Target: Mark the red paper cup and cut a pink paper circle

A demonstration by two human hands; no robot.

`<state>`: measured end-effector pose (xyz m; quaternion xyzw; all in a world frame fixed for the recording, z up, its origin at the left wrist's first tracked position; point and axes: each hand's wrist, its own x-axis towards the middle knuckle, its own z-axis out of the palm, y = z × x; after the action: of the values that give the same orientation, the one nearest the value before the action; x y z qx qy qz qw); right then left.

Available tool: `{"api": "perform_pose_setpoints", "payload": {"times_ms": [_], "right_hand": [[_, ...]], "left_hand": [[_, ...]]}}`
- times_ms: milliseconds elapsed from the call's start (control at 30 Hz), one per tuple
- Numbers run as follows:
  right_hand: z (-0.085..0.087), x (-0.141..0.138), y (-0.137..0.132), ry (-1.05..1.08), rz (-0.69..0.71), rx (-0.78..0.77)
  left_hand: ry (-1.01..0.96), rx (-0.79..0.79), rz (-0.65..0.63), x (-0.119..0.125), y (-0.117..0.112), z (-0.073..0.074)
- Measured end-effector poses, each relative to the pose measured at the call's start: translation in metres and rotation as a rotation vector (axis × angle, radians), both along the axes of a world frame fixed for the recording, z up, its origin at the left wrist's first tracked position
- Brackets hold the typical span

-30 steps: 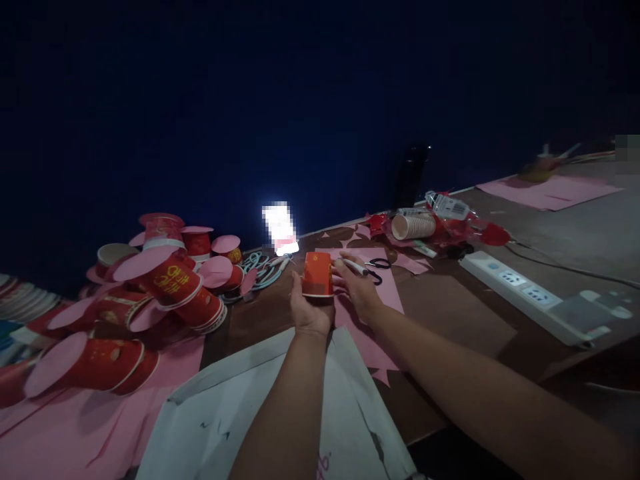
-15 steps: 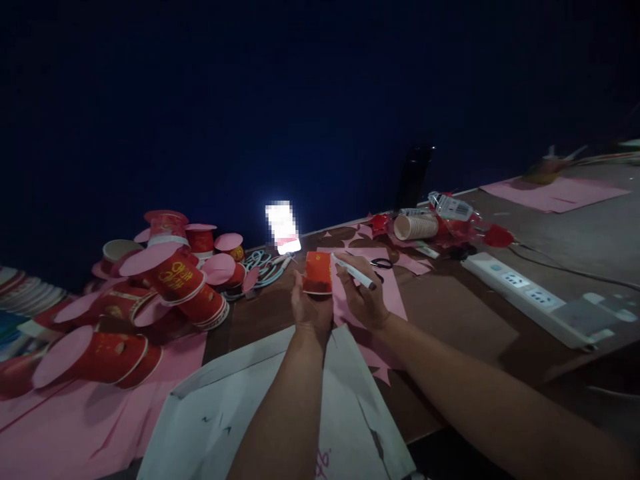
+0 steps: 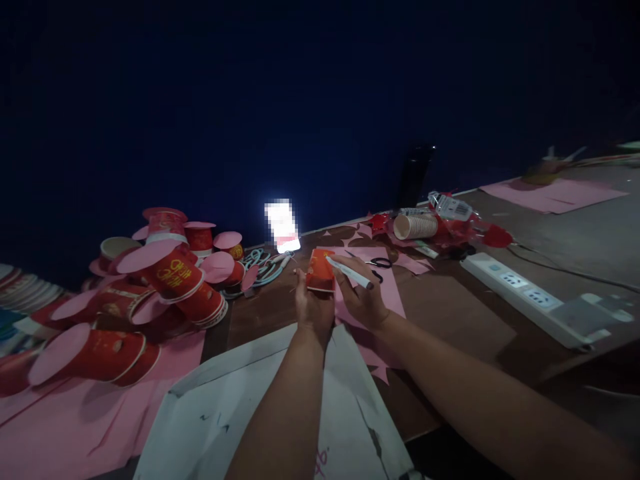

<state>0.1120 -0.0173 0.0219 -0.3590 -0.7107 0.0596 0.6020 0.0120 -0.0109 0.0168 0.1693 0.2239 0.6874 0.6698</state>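
My left hand (image 3: 314, 305) is closed around a red paper cup (image 3: 320, 272), held over the table with its rim toward me. In my right hand (image 3: 361, 299) is a white marker (image 3: 354, 274), gripped like a pen, its tip at the cup's upper right side near a small yellow mark. Beside the right hand, dark-handled scissors (image 3: 383, 262) lie on a pink paper sheet (image 3: 393, 293). My left fingers are partly hidden behind the cup.
Many red cups with pink paper discs (image 3: 175, 270) are piled at left on pink sheets. A lit phone (image 3: 283, 227) stands behind coiled cables (image 3: 263, 265). To the right are stacked paper cups (image 3: 415, 227) and a power strip (image 3: 525, 293). White board-like packaging (image 3: 225, 407) lies under my forearms.
The red cup has tilted slightly in my left hand. The marker has shifted a little to the left, its tip now against the cup, and more of the scissors shows.
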Motion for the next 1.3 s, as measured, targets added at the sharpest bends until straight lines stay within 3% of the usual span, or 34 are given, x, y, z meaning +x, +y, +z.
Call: {"api": "perform_pose_setpoints", "payload": {"times_ms": [400,767,1067,1300], "right_hand": [[0.004,0.000,-0.001,-0.028,-0.109,0.036],[0.003,0.003,0.001,-0.093,-0.192,0.115],[0.004,0.004,0.004,-0.085,-0.226,0.104],[0.008,0.007,0.006,-0.088,-0.260,0.124]], "left_hand": [[0.044,-0.162,0.143,0.007,-0.007,0.003],[0.086,-0.230,0.191,0.009,-0.009,0.006],[0.039,-0.255,0.131,0.012,-0.013,0.014],[0.043,-0.197,0.130,0.014,-0.012,0.008]]}}
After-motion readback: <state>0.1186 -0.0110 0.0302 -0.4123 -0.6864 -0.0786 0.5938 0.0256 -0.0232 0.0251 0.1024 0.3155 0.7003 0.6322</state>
